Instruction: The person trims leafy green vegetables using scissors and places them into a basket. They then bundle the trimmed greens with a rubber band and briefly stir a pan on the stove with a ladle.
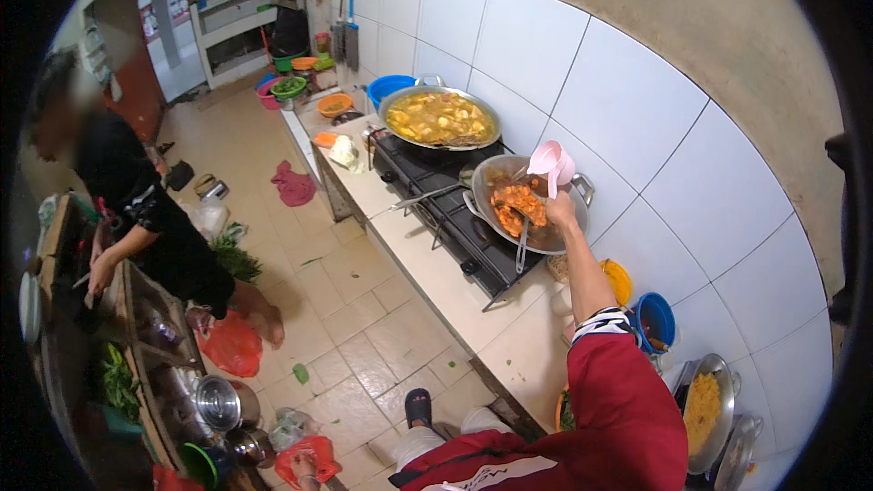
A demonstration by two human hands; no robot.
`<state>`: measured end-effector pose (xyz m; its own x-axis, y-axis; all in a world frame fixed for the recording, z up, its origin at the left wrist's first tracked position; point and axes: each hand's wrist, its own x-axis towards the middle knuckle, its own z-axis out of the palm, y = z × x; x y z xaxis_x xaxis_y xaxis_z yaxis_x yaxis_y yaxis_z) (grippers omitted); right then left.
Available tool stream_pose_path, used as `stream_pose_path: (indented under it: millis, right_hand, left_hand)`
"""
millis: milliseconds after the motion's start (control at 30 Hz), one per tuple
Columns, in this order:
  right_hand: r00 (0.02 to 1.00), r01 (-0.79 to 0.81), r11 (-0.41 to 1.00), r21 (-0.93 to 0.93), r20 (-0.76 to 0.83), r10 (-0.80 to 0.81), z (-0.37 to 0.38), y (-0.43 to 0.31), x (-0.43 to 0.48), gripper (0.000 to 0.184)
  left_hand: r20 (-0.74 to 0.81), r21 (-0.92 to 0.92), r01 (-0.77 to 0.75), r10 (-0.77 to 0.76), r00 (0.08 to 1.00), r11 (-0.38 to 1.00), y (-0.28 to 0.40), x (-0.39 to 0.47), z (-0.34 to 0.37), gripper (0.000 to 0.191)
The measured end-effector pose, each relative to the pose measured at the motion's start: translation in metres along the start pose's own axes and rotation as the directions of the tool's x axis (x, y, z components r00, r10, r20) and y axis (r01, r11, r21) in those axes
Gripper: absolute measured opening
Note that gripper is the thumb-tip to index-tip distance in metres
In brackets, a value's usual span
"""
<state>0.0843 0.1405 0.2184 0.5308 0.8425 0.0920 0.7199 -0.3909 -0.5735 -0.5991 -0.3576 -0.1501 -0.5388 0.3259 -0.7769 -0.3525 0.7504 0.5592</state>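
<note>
My right hand grips the handle of a pink plastic jug, held tilted above the rear rim of a wok. Reddish-orange chunks of food lie in brown sauce in this two-handled metal wok, which sits on a black gas stove. A metal ladle rests in the food, its handle over the front rim. At the bottom edge, a partly cut-off hand is at a red plastic bag; whether it is my left hand, I cannot tell.
A larger wok of yellow stew stands on the far burner. A spatula lies across the stove. Blue bucket and wok of yellow food are right. Left, a person in black works at a wooden counter.
</note>
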Motion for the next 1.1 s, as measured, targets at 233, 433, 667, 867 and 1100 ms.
stream_pose_path:
  millis: [233, 433, 667, 867, 1100]
  right_hand:
    - [1.0, 0.027, 0.998, -0.064, -0.005, -0.027, -0.042, 0.04, -0.013, 0.027]
    - [0.998, 0.053, 0.955, -0.292, -0.006, -0.057, -0.075, 0.058, -0.059, 0.028]
    - [0.995, 0.0, 0.973, -0.229, -0.1, -0.023, -0.084, 0.083, -0.103, 0.03]
    - [0.954, 0.153, 0.977, 0.147, -0.28, -0.107, -0.097, 0.109, -0.136, 0.036]
    - [0.983, -0.149, 0.239, 0.959, 0.119, 0.137, -0.214, 0.187, -0.326, 0.033]
  left_hand:
    - [0.212, 0.218, 0.114, -0.161, 0.964, 0.969, 0.013, 0.024, 0.065, 0.021]
    - [0.408, 0.455, 0.121, -0.327, 0.852, 0.882, -0.002, 0.01, 0.162, 0.021]
    - [0.559, 0.442, -0.051, -0.231, 0.796, 0.896, 0.04, 0.018, 0.3, 0.028]
    - [0.667, 0.579, -0.661, 0.189, 0.721, 0.477, 0.102, -0.017, 0.361, 0.031]
    - [0.682, 0.603, -0.719, 0.245, 0.689, 0.345, 0.055, -0.099, 0.333, 0.033]
